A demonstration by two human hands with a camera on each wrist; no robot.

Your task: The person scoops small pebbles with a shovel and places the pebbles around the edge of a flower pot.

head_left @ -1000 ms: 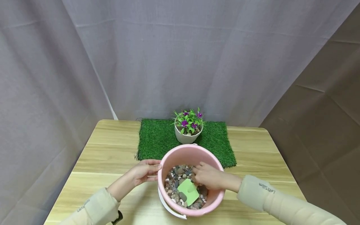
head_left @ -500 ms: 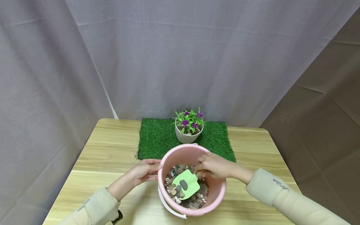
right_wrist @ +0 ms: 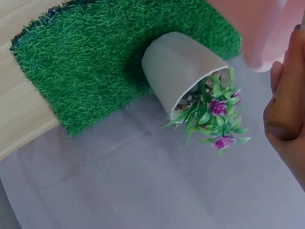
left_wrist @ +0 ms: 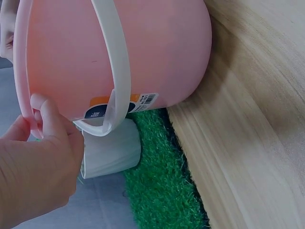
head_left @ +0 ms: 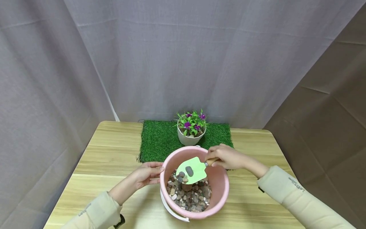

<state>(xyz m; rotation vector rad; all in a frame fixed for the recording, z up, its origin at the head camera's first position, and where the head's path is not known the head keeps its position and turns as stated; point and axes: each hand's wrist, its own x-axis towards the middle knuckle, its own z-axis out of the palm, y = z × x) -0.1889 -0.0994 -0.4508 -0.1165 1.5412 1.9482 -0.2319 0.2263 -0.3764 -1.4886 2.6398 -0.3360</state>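
A pink bucket (head_left: 219, 190) with a white handle (left_wrist: 114, 47) stands on the table, its bottom covered in mixed pebbles (head_left: 194, 198). My left hand (head_left: 147, 175) pinches the bucket's left rim between thumb and fingers, as the left wrist view shows closely. Over the bucket's right rim, my right hand (head_left: 226, 156) grips the wooden handle (right_wrist: 286, 100) of a garden trowel. The trowel's light green blade (head_left: 197, 168) is tilted above the pebbles inside the bucket. Several stones lie on it, among them a large dark grey one (head_left: 189, 171).
Behind the bucket, a white pot (head_left: 190, 140) with a purple-flowered plant (head_left: 193, 122) stands on a green artificial grass mat (head_left: 157, 140). The wooden table (head_left: 114, 152) extends to both sides. Grey curtains (head_left: 171, 63) hang behind it.
The trowel has risen out of the pebbles with stones on its blade. My right hand has moved up and right to the rim. My left hand has stayed on the bucket.
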